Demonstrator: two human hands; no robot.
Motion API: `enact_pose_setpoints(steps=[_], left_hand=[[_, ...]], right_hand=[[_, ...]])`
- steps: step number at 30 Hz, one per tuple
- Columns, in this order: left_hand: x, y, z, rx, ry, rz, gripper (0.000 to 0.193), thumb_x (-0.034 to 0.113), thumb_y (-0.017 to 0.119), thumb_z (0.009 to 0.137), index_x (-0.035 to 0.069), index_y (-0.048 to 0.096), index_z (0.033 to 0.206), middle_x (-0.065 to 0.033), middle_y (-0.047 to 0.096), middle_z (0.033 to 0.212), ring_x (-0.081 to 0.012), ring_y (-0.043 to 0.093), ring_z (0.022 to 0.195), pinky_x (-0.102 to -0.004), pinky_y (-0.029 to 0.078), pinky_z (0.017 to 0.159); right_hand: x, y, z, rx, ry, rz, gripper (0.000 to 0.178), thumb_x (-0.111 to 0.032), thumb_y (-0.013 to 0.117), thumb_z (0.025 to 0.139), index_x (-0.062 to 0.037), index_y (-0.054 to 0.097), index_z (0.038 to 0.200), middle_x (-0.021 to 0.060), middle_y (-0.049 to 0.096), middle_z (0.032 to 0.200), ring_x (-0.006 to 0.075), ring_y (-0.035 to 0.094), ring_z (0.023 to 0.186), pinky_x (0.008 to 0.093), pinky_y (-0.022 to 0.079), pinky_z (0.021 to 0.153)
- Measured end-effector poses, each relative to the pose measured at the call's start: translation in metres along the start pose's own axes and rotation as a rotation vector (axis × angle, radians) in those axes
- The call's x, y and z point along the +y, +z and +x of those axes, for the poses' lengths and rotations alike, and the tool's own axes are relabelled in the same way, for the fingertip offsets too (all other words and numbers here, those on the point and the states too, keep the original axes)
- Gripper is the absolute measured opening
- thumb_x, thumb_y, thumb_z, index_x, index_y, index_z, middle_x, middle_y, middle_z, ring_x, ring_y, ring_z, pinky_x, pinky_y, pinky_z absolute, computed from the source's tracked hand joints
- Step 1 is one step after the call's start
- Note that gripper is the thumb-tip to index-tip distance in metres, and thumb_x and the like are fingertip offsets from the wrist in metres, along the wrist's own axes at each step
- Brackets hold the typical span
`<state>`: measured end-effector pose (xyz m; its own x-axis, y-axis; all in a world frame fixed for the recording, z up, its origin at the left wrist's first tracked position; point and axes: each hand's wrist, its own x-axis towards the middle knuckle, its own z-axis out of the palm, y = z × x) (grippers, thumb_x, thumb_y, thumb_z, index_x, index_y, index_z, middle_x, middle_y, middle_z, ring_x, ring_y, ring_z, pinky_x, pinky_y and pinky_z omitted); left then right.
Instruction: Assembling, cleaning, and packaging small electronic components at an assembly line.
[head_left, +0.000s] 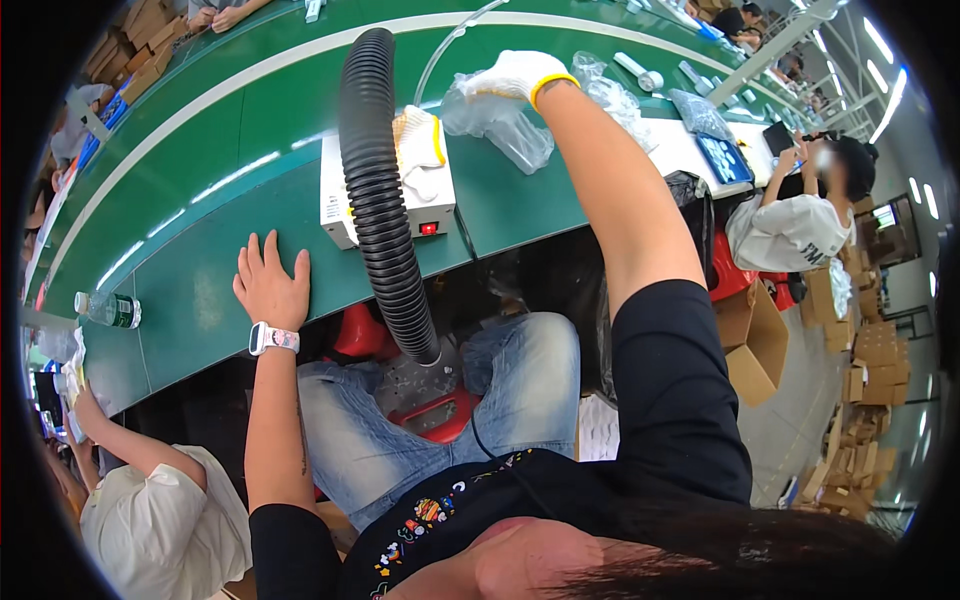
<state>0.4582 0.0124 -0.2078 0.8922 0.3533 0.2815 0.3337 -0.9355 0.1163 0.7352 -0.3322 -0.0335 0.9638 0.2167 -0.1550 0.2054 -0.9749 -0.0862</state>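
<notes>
My bare left hand point(272, 285) lies flat on the green worktable point(205, 300), fingers spread, holding nothing. My right hand point(518, 76), in a white knit glove with a yellow cuff, reaches far forward. Its fingers close on a crumpled clear plastic bag point(505, 130) lying on the table. Between my hands stands a white box-shaped device point(440, 205) with a red switch on its front. Another white glove point(420, 145) with a yellow edge rests on top of it. A black corrugated hose point(375, 190) arches in front of the device and down between my knees.
A water bottle point(108, 309) lies at the table's left. More clear bags point(615, 100) and a white cylindrical part point(638, 72) lie right of my gloved hand. Co-workers sit at both sides, the right one by a blue tray point(724, 160). An open carton point(755, 345) stands right.
</notes>
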Motion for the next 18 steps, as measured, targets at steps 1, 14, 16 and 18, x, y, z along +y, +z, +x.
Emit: enact_pose_setpoints(steps=[1,14,16,18], left_hand=[[0.000,-0.001,0.001,0.000,0.000,0.000,0.065,0.051,0.059,0.098,0.014,0.052,0.151,-0.0154,0.041,0.163,-0.0364,0.034,0.152,-0.0588,0.025,0.121],[0.001,0.001,0.000,0.021,0.008,-0.002,0.065,0.051,0.060,0.098,0.013,0.053,0.150,-0.0152,0.041,0.162,-0.0362,0.035,0.151,-0.0584,0.026,0.121],[0.003,0.002,0.002,0.015,0.006,-0.001,0.065,0.050,0.060,0.098,0.014,0.052,0.151,-0.0148,0.041,0.163,-0.0359,0.035,0.151,-0.0576,0.026,0.121],[-0.002,-0.002,-0.003,-0.003,-0.016,0.020,0.063,0.048,0.060,0.099,0.015,0.051,0.152,-0.0140,0.041,0.163,-0.0352,0.034,0.152,-0.0561,0.025,0.122]], right_hand=[[-0.003,0.003,0.006,0.027,0.002,-0.008,0.076,-0.068,0.068,0.069,-0.0085,0.078,0.116,0.0204,0.075,0.119,0.0370,0.070,0.108,0.0400,0.054,0.095],[-0.045,0.018,0.031,0.060,-0.008,-0.191,0.073,-0.069,0.065,0.076,-0.0108,0.079,0.117,0.0176,0.075,0.121,0.0353,0.071,0.109,0.0424,0.053,0.098],[-0.043,0.018,0.035,0.073,-0.009,-0.204,0.073,-0.070,0.065,0.076,-0.0110,0.078,0.118,0.0177,0.075,0.122,0.0351,0.070,0.110,0.0427,0.053,0.098],[-0.046,0.014,0.033,0.067,-0.051,-0.164,0.074,-0.070,0.065,0.076,-0.0110,0.077,0.120,0.0186,0.074,0.123,0.0352,0.070,0.112,0.0432,0.053,0.099]])
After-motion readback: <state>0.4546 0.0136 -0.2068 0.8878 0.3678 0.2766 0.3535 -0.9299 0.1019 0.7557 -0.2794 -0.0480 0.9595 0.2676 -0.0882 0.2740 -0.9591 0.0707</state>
